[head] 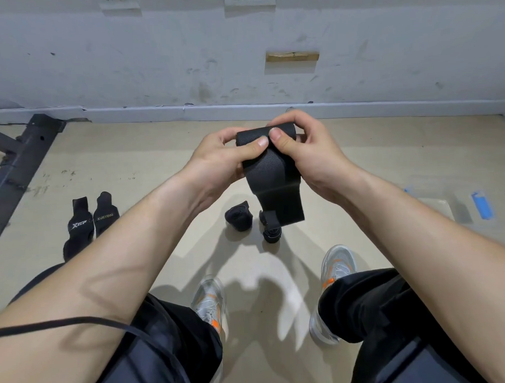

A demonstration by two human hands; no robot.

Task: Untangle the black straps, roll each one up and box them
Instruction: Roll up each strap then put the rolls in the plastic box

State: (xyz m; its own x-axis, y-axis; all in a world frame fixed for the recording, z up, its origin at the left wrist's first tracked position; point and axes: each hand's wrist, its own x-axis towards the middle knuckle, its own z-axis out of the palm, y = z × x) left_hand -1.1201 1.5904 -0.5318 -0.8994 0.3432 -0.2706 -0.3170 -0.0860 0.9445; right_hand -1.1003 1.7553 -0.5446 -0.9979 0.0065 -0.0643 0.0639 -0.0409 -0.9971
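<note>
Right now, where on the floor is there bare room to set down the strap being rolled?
Bare floor lies between the metal frame and the left hand, and between the two shoes. It is crowded under the held strap, where two rolled straps sit close together.

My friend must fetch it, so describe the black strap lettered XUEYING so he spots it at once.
Start at the dark metal frame on the floor by the wall. Beside it two black straps lie side by side; the XUEYING strap is the one farther from the frame. Its lettering is yellowish, while the XTEP strap has a white logo.
</note>
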